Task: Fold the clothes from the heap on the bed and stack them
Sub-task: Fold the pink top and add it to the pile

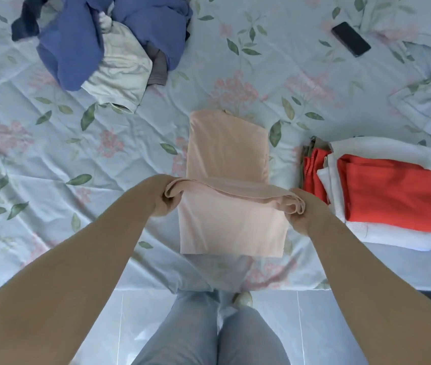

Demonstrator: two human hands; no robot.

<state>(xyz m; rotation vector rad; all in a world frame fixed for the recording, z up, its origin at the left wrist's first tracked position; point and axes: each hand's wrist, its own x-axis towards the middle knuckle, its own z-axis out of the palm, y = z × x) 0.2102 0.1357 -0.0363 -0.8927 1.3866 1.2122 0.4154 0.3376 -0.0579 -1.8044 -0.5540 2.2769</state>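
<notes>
A pale peach garment (227, 154) lies lengthwise on the bed in front of me, folded into a narrow strip. My left hand (165, 200) grips its near left corner and my right hand (301, 209) grips the near right corner. The near edge is lifted, and a flap of the cloth hangs down below my hands. A heap of unfolded clothes (98, 43), blue, cream and grey, sits at the far left. On the right lies a stack of folded clothes (393, 193), with an orange-red piece on top of white ones.
The bed (51, 159) is covered by a light blue floral sheet with creases. A black phone (350, 39) lies at the far right. A crumpled pillow or bedding (430, 101) is at the right edge. The bed's near edge meets a tiled floor where my legs stand.
</notes>
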